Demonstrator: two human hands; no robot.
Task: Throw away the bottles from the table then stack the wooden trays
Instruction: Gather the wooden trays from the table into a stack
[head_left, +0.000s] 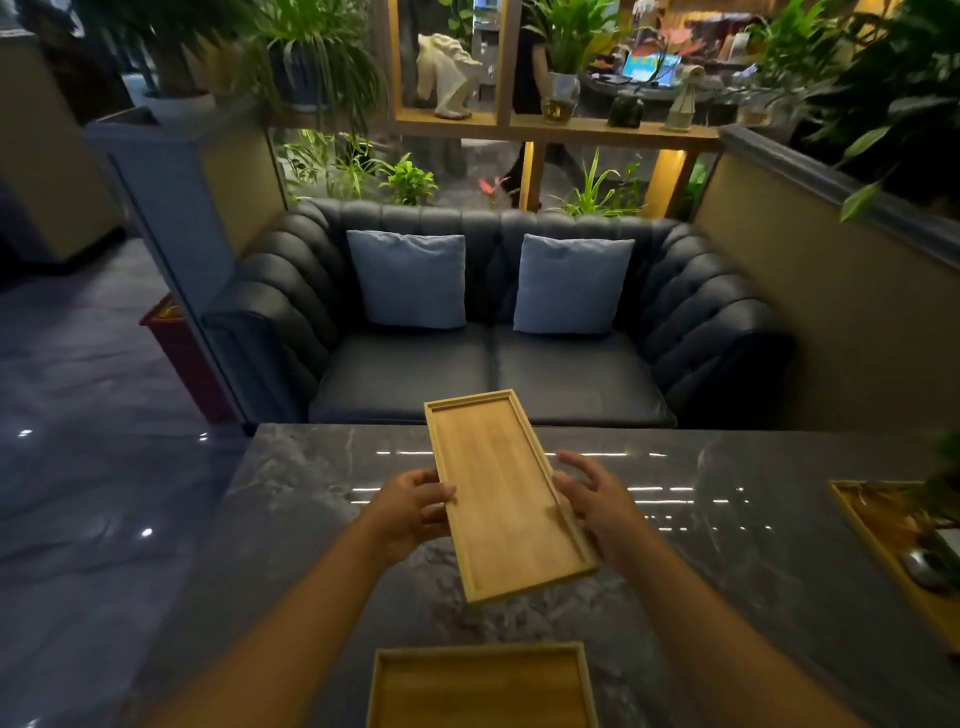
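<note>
Holding wooden tray (498, 493) between left hand (410, 512) and right hand (597, 509).

The glossy grey marble table (727, 545) lies bare from 9 to 11 o'clock and from 1 to 2 o'clock of its middle. There the long pale wooden tray (506, 493) hangs tilted above it, between the left hand (410, 512) gripping one long rim and the right hand (597, 506) spread against the other. A second wooden tray (480, 686) lies flat at 6 o'clock with open marble before it. A third wooden tray (862, 525) under dark green plant leaves (945, 483) blocks 3 to 4 o'clock, and a dark tufted leather sofa (493, 374) closes 12 o'clock.
</note>
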